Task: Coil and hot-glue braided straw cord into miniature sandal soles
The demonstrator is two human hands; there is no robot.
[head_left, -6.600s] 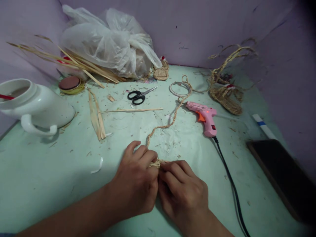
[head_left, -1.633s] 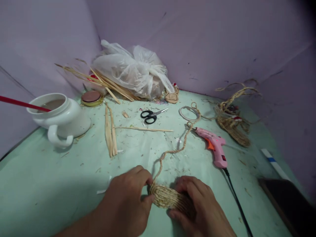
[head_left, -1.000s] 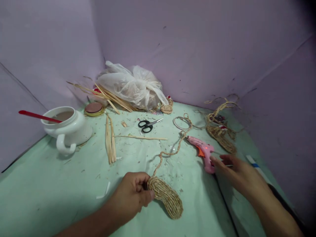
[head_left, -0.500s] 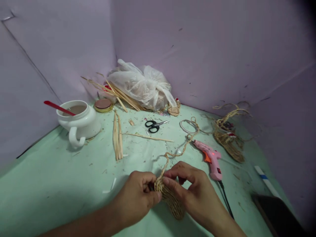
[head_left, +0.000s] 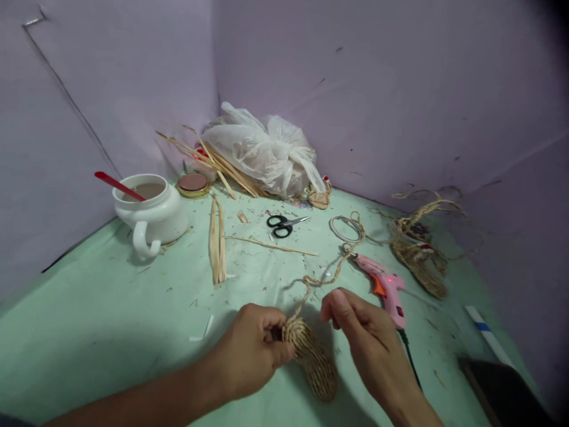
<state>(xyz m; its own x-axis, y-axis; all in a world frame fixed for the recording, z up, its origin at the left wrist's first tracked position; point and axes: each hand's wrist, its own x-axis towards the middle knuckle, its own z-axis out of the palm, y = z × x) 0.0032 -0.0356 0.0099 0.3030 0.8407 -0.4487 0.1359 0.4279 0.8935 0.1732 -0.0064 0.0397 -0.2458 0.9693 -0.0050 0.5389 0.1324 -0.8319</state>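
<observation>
My left hand (head_left: 253,350) is closed on the near-left end of a small coiled-rope sole (head_left: 313,359), thumb on top and fingers at its edge. A braided straw cord (head_left: 326,281) runs from that end away toward a ring. To the right of the sole, raised and apart from it, is my right hand (head_left: 367,344). Its thumb is pressed against the curled fingers; whether anything tiny is between them is hidden. A pink glue gun (head_left: 386,284) with its red light on lies just beyond my right hand.
Black-handled scissors (head_left: 284,225) lie mid-table near straw strips (head_left: 216,249). A white pot (head_left: 153,216) with a red stick stands left. A tied plastic bag (head_left: 267,151) sits at the back wall, a woven piece (head_left: 418,267) at right. A phone (head_left: 498,391) lies front right.
Earlier both hands gripped the sole closely. My right hand reached to the glue gun, came back to touch the sole's end, and has now lifted off to the right. My left hand kept its hold.
</observation>
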